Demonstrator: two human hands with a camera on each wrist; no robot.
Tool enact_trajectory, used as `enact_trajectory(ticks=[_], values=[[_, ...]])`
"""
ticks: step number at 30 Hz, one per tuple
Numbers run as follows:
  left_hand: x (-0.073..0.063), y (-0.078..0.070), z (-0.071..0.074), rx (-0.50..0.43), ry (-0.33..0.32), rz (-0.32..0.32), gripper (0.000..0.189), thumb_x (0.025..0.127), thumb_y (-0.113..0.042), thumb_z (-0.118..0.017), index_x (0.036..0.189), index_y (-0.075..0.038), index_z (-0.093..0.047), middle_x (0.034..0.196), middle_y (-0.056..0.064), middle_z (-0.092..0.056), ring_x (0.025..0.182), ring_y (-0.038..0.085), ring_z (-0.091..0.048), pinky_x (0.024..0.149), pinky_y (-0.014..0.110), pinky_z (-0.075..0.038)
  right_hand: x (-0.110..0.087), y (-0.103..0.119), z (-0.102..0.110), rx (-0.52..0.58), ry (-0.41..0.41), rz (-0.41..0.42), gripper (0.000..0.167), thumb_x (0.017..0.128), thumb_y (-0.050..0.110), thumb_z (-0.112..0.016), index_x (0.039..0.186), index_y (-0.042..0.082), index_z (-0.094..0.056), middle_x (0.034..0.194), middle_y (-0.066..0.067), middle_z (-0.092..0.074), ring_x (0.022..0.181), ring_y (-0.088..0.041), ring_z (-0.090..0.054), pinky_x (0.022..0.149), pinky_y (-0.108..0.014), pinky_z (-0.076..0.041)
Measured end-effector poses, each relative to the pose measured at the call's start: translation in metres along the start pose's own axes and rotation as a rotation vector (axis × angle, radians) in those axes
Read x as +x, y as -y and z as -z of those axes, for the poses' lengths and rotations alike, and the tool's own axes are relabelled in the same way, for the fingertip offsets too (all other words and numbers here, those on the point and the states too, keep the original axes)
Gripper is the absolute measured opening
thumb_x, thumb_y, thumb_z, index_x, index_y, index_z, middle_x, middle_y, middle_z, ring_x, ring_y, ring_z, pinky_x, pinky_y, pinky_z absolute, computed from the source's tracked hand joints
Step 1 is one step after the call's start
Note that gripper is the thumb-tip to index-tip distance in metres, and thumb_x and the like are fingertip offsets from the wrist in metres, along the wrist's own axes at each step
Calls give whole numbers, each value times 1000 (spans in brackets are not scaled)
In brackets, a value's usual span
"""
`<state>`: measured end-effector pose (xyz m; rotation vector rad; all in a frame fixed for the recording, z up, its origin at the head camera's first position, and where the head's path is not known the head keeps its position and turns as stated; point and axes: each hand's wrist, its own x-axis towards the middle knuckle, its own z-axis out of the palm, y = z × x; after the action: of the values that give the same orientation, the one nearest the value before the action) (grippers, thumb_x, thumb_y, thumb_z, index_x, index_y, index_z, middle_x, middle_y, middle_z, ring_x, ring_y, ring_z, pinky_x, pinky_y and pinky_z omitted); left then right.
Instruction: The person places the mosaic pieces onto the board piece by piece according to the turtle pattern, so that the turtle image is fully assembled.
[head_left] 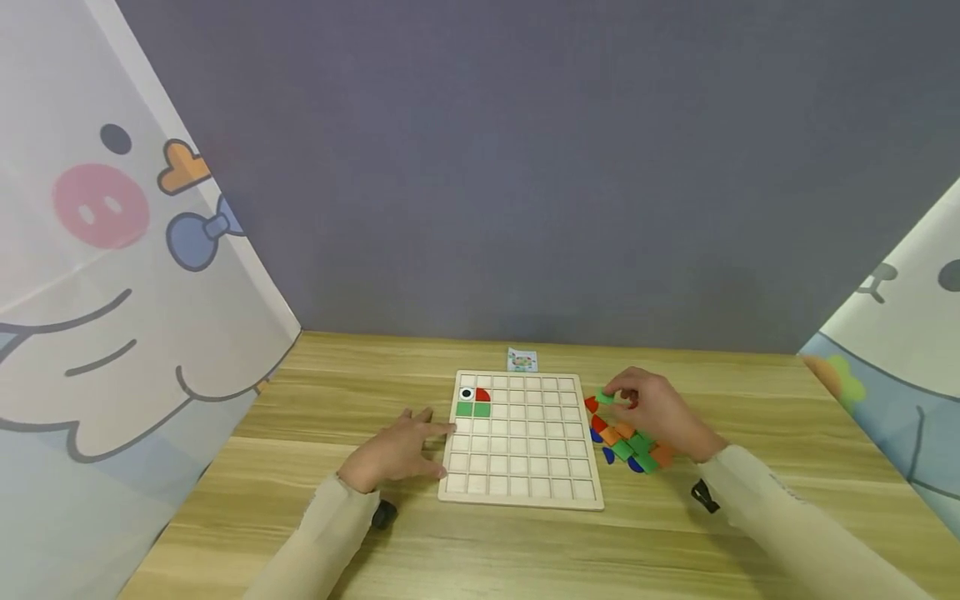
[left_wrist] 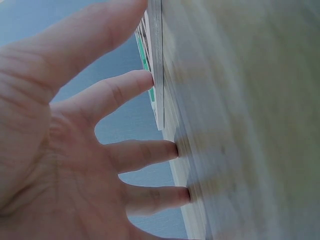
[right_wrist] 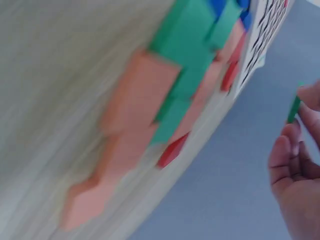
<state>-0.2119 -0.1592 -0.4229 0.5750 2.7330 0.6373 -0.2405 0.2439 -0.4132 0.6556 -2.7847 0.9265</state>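
A wooden grid board [head_left: 538, 467] lies on the table. In its upper left cells sit an eye tile [head_left: 467, 394], a red rounded tile [head_left: 482, 395] and two green square tiles [head_left: 473, 409]. My left hand [head_left: 397, 451] has its fingers spread, with thumb and index finger at the board's left edge; the left wrist view shows other fingertips [left_wrist: 172, 149] on the tabletop. To the right of the board, my right hand [head_left: 651, 406] pinches a green tile [right_wrist: 294, 107] between thumb and fingers. Just below that hand lies a loose pile of coloured tiles [head_left: 622, 450].
A small printed card [head_left: 522, 360] lies behind the board. Black straps [head_left: 703, 496] hang at the wrists. A grey partition [head_left: 525, 183] stands at the table's back, with cartoon-printed panels [head_left: 112, 333] on both sides.
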Motion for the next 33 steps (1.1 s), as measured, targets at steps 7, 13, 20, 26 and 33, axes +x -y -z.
enact_trajectory(ticks=[7,13,20,26,33], values=[[-1,-2,1,10,5,-13,64,74,-29,-82,132,-21,-58,146,28,-29,131,56,-17,91,70,-30,10,21,-17,56,-18,154,20,81,4,-73,99,11,-71,103,3,-60,78,-17,-53,63,-27,-48],[-2,-3,2,3,6,-8,63,73,-27,-82,131,-21,-59,146,29,-29,131,57,-17,91,70,-30,23,41,-36,71,71,184,20,82,5,-73,102,9,-71,106,1,-59,76,-13,-55,63,-27,-49],[-2,-2,1,-7,4,-3,63,73,-27,-82,132,-21,-58,146,29,-28,131,57,-17,92,69,-30,42,65,-69,83,243,151,18,85,7,-71,102,12,-71,99,6,-59,82,-10,-55,69,-26,-49],[0,-1,0,9,-2,-15,64,73,-29,-82,132,-21,-58,146,28,-30,130,57,-18,90,69,-33,59,81,-95,73,315,175,15,83,6,-72,97,12,-74,92,6,-61,79,-8,-55,66,-23,-48],[2,0,0,20,-4,-26,64,73,-30,-82,132,-21,-58,145,29,-31,129,58,-20,87,69,-35,72,102,-108,17,340,223,14,83,5,-71,96,11,-75,88,4,-61,73,-6,-52,65,-22,-47]])
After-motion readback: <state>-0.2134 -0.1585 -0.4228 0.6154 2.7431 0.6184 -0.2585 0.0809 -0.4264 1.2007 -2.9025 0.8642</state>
